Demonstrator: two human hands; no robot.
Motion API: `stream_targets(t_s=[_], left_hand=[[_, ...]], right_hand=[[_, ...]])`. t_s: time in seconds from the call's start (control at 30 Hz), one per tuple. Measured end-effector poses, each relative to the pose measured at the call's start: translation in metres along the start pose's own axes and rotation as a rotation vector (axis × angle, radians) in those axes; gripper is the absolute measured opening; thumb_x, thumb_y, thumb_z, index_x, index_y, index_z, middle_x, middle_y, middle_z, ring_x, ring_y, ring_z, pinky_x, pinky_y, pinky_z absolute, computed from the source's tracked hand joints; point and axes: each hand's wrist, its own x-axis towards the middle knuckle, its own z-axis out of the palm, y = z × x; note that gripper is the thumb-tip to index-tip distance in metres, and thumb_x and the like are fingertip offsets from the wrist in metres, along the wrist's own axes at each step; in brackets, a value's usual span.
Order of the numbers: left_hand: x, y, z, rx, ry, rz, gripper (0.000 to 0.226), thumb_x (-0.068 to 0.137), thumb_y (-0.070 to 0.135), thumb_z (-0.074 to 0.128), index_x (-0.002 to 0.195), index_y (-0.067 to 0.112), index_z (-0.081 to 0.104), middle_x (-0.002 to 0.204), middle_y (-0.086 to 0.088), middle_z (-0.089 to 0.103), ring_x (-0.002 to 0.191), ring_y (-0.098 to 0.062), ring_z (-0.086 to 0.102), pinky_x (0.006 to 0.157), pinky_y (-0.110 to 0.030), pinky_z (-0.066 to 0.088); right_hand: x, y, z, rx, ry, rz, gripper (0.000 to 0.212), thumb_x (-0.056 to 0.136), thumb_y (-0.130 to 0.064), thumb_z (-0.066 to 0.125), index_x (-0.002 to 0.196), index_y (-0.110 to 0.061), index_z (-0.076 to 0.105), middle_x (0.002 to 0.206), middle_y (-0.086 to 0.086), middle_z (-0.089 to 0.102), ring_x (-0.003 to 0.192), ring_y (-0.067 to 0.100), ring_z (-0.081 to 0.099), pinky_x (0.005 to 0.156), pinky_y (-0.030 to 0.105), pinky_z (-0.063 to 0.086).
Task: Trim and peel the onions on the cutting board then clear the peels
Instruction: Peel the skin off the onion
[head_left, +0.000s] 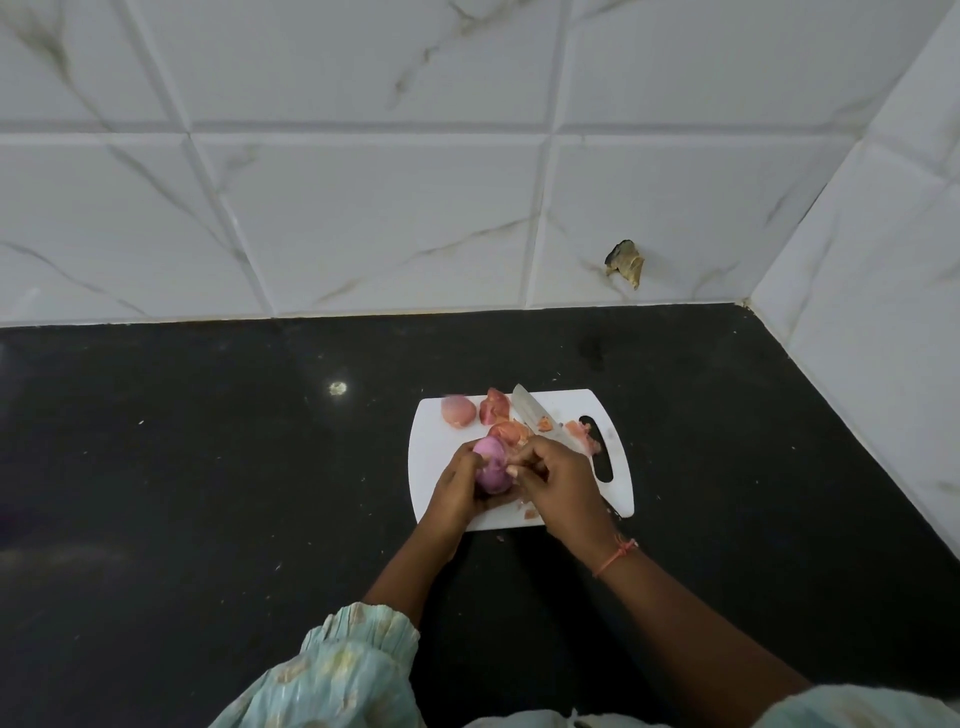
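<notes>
A white cutting board (436, 436) lies on the black counter. Over its near half my left hand (460, 486) grips a purple, mostly peeled onion (492, 465). My right hand (558, 480) is beside the onion, its fingertips pinching at the skin on the onion's right side. An unpeeled pinkish onion (458, 410) sits at the board's far left corner. Loose orange-pink peels (493, 408) lie at the far edge and in the middle of the board. A knife (532, 410) lies on the board behind my right hand, blade pointing away.
The black counter (208, 493) stretches wide to the left and ends at white tiled walls behind and on the right. A chipped hole (625, 262) marks the back wall. Small peel bits (584, 434) lie by the board's handle slot.
</notes>
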Motion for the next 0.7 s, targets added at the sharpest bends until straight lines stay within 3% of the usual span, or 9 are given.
stream_targets(t_s=[0.07,0.17,0.33,0.43,0.5,0.57,0.63,0.7], left_hand=[[0.003,-0.001,0.001,-0.028,0.032,-0.038,0.048,0.1,0.031,0.033,0.127,0.002,0.059,0.111,-0.023,0.073,0.094,-0.035,0.074,0.085,-0.041,0.06],[0.007,0.001,-0.002,-0.119,0.048,-0.083,0.053,0.103,0.031,0.026,0.125,-0.006,0.057,0.101,-0.023,0.073,0.073,-0.034,0.071,0.074,-0.036,0.06],[0.004,0.005,-0.004,-0.217,0.057,-0.064,0.056,0.103,0.036,0.023,0.117,-0.005,0.058,0.094,-0.025,0.073,0.056,-0.024,0.06,0.057,-0.029,0.053],[0.005,0.008,-0.004,-0.236,0.063,-0.059,0.061,0.104,0.041,0.022,0.108,-0.005,0.062,0.085,-0.027,0.072,0.051,-0.022,0.055,0.051,-0.027,0.048],[0.004,0.007,-0.003,-0.215,0.064,-0.05,0.062,0.104,0.042,0.021,0.095,-0.001,0.064,0.073,-0.02,0.069,0.051,-0.02,0.055,0.049,-0.026,0.045],[0.002,0.005,-0.002,-0.189,0.077,-0.044,0.057,0.103,0.042,0.024,0.09,0.005,0.065,0.073,-0.015,0.069,0.06,-0.02,0.059,0.052,-0.027,0.045],[0.0,0.004,-0.003,-0.18,0.084,-0.039,0.053,0.102,0.041,0.027,0.09,0.008,0.066,0.08,-0.015,0.07,0.072,-0.023,0.062,0.059,-0.03,0.045],[-0.001,0.005,-0.004,-0.166,0.08,-0.04,0.05,0.102,0.04,0.029,0.09,0.008,0.066,0.082,-0.016,0.069,0.073,-0.024,0.062,0.061,-0.031,0.046]], right_hand=[[0.004,0.002,-0.004,-0.033,0.073,0.004,0.016,0.085,-0.001,0.067,0.086,-0.016,0.067,0.083,-0.008,0.068,0.078,0.003,0.065,0.07,0.021,0.055],[0.014,0.015,-0.02,-0.118,0.189,0.011,0.016,0.085,0.002,0.066,0.088,-0.013,0.07,0.087,-0.003,0.069,0.083,0.009,0.065,0.077,0.027,0.055],[0.013,0.017,-0.029,-0.301,0.18,0.02,0.034,0.091,0.004,0.052,0.118,-0.009,0.068,0.118,0.006,0.066,0.109,0.019,0.061,0.093,0.021,0.045],[0.007,0.008,-0.023,-0.172,0.12,-0.053,0.039,0.09,-0.005,0.061,0.127,-0.017,0.06,0.125,-0.006,0.058,0.112,0.01,0.058,0.097,0.026,0.049],[0.002,0.0,-0.015,-0.023,-0.082,-0.05,0.045,0.089,-0.019,0.07,0.13,-0.029,0.055,0.123,-0.019,0.054,0.107,-0.001,0.057,0.088,0.02,0.053],[0.0,-0.003,-0.006,-0.008,-0.22,-0.053,0.057,0.084,-0.032,0.075,0.137,-0.032,0.051,0.129,-0.019,0.053,0.113,-0.003,0.054,0.089,0.02,0.052],[0.0,-0.001,-0.001,-0.014,-0.218,-0.076,0.057,0.081,-0.031,0.078,0.134,-0.028,0.056,0.13,-0.014,0.057,0.114,-0.001,0.054,0.093,0.024,0.051],[0.0,-0.005,-0.002,0.068,-0.159,-0.053,0.047,0.078,-0.022,0.081,0.122,-0.023,0.065,0.12,-0.015,0.062,0.099,-0.002,0.059,0.082,0.021,0.053]])
